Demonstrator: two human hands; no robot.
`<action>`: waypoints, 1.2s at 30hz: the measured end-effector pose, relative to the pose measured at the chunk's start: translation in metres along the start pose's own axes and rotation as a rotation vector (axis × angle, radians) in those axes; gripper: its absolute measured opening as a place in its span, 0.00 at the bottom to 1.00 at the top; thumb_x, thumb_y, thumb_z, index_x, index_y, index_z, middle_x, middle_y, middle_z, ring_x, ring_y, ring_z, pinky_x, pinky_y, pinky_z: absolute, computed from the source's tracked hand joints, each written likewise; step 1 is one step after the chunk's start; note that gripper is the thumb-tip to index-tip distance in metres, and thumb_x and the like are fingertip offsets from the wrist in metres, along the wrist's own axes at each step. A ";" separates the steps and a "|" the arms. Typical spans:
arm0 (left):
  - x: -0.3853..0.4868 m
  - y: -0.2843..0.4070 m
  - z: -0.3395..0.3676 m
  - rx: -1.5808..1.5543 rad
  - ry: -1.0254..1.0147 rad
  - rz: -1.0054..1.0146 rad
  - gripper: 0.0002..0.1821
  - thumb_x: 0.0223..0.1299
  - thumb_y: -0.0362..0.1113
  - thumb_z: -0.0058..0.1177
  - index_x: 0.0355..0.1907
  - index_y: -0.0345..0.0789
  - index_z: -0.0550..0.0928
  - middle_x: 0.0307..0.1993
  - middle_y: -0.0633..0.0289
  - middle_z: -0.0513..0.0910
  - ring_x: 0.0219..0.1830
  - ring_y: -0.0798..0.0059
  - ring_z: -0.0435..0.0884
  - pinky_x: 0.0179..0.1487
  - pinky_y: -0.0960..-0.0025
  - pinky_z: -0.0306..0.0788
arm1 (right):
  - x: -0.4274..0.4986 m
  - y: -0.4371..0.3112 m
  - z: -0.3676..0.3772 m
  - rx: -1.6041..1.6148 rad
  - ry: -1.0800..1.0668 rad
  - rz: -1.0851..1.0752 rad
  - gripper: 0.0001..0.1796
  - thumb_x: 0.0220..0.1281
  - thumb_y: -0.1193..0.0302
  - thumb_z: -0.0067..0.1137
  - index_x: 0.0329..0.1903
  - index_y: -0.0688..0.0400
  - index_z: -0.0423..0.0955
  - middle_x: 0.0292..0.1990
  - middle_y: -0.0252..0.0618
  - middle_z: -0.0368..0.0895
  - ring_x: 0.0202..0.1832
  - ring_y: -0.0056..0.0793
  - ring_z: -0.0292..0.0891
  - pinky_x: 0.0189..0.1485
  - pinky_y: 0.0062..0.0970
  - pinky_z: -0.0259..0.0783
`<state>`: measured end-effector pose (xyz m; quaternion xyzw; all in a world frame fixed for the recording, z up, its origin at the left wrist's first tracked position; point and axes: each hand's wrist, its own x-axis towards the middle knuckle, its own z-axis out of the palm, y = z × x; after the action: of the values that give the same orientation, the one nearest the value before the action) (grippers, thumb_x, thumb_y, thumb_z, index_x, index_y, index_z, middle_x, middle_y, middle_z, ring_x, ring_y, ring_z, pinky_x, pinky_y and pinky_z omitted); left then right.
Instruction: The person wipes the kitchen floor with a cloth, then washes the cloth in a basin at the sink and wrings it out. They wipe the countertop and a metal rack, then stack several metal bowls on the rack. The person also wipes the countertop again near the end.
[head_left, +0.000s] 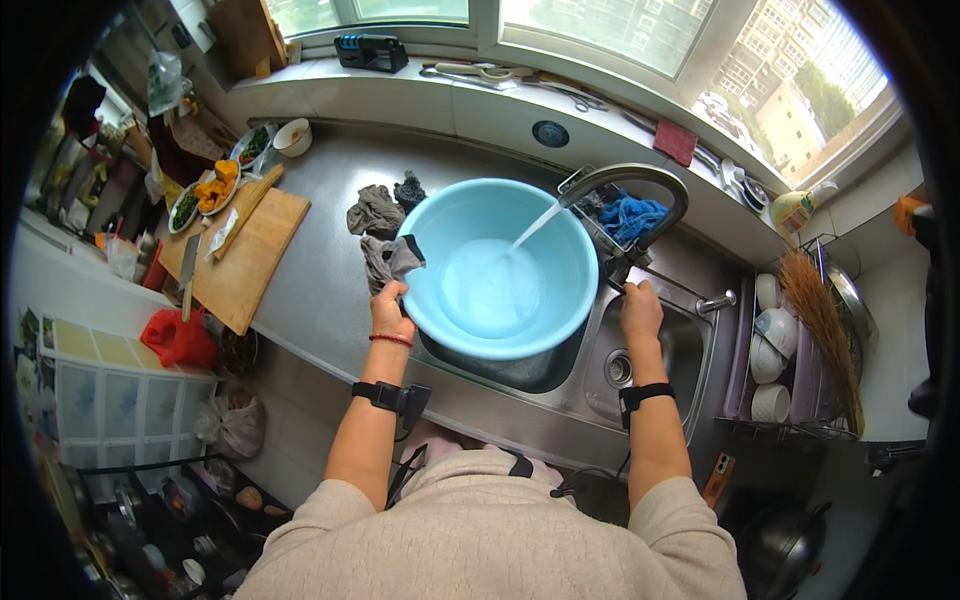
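Note:
A light blue plastic basin (499, 345) rests over the left bowl of a steel double sink. Water pours into it from a dark gooseneck faucet (675, 187), and pale water (495, 289) covers its bottom. My left hand (391, 309) grips the basin's left rim, right by a crumpled grey cloth (386, 259) that laps onto the rim. Behind it on the counter lie a brown-grey cloth (375, 210) and a dark scouring pad or cloth (409, 190). My right hand (642, 309) is closed at the handle by the faucet's base; its fingers are mostly hidden.
Left, a wooden cutting board (262, 247) carries a knife (189, 274); plates of cut vegetables (217, 191) stand beside it. A wire basket holds a blue cloth (634, 217). To the right stand a dish rack (772, 345) and a straw whisk (821, 330). Scissors and knives line the windowsill (465, 94).

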<state>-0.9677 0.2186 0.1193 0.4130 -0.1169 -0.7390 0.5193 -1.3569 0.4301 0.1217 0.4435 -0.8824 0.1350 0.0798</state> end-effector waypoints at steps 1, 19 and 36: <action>-0.001 -0.002 0.000 0.014 -0.028 -0.003 0.13 0.45 0.21 0.51 0.38 0.26 0.78 0.39 0.56 0.79 0.41 0.59 0.80 0.51 0.55 0.78 | 0.005 0.006 -0.001 0.027 -0.009 -0.003 0.04 0.57 0.71 0.57 0.33 0.56 0.80 0.38 0.45 0.76 0.37 0.50 0.79 0.38 0.45 0.77; 0.005 0.035 -0.022 -0.098 -0.228 -0.006 0.24 0.47 0.26 0.52 0.52 0.27 0.76 0.46 0.53 0.81 0.51 0.55 0.79 0.62 0.52 0.73 | -0.013 -0.008 -0.015 0.076 0.020 0.100 0.29 0.54 0.66 0.69 0.60 0.55 0.72 0.65 0.51 0.65 0.65 0.54 0.62 0.64 0.48 0.63; -0.107 0.000 0.076 0.930 -0.483 0.777 0.21 0.46 0.20 0.58 0.46 0.34 0.74 0.34 0.63 0.80 0.35 0.76 0.79 0.40 0.71 0.74 | -0.023 0.009 0.000 0.230 -0.124 0.161 0.39 0.56 0.70 0.64 0.71 0.52 0.60 0.72 0.48 0.53 0.62 0.55 0.70 0.60 0.43 0.71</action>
<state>-1.0108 0.2918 0.2194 0.3447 -0.6785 -0.4419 0.4749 -1.3509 0.4526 0.1144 0.3851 -0.8970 0.2136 -0.0374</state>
